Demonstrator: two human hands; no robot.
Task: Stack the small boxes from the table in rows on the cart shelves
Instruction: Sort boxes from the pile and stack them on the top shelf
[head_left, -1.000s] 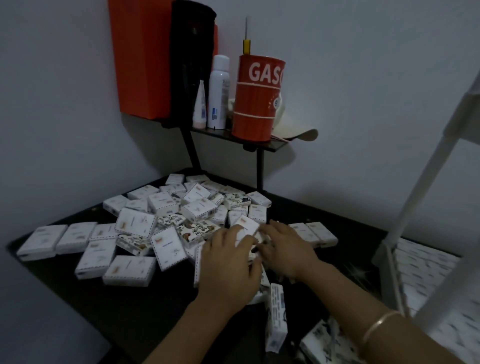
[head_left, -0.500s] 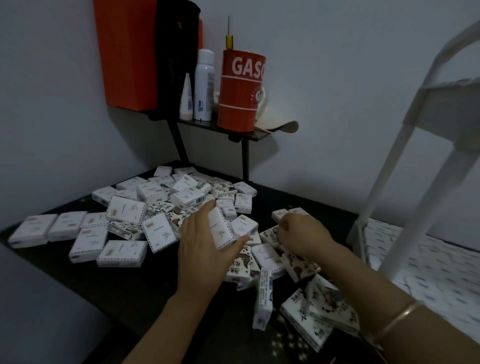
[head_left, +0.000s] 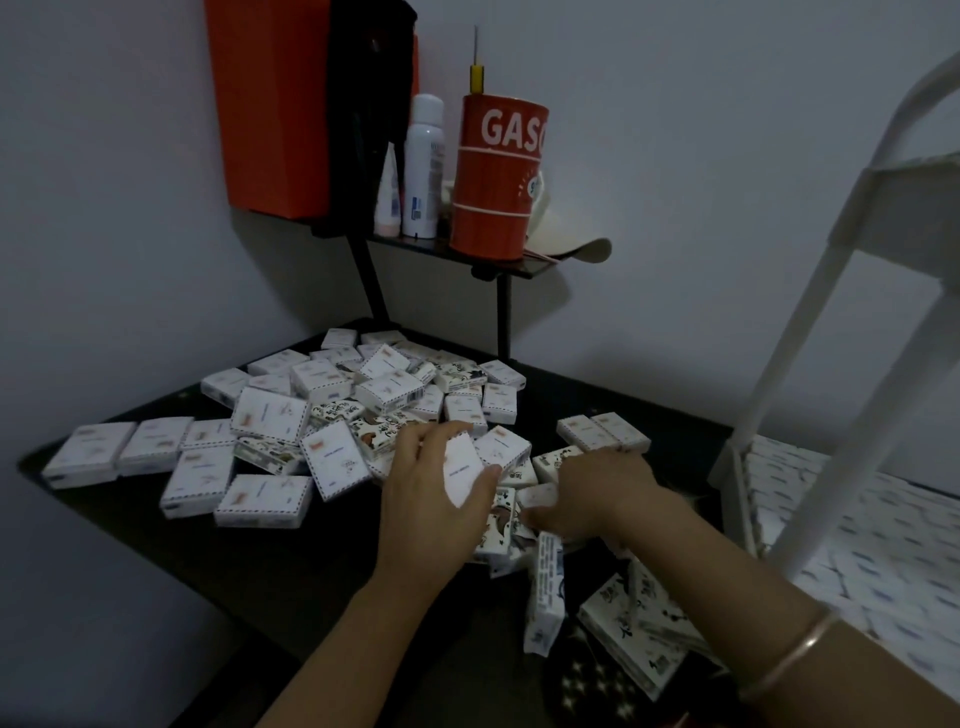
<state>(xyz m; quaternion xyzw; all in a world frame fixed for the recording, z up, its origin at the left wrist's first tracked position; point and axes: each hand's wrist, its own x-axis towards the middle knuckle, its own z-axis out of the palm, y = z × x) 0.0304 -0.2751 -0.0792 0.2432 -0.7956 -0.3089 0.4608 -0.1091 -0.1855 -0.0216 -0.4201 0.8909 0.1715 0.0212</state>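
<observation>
Small white cardboard boxes (head_left: 270, 415) lie in a loose, overlapping heap across the middle of the frame, on a black table (head_left: 291, 571) set in a grey corner. At the right edge stands a white tubular cart (head_left: 810, 332). Its lower shelf (head_left: 857, 545) carries flat rows of the same boxes, and its slanted posts stand between the heap and that shelf. In the upper left, an orange rectangular box (head_left: 265, 104) is against the wall beside a black wall shelf (head_left: 498, 262). The wall shelf holds a red metal can (head_left: 493, 176) lettered GASO, a white spray bottle (head_left: 423, 166) and a cream cap (head_left: 571, 247). Just right of centre, the left hand (head_left: 431, 509) grips one tilted white box (head_left: 462, 467) between curled fingers and thumb. The right hand (head_left: 597, 488) rests on the heap beside it, fingers bent down among the boxes; whether they hold one I cannot tell. A printed box (head_left: 545, 592) stands on edge by the right forearm. A thin gold bangle (head_left: 789, 654) circles the right wrist, lower right.
</observation>
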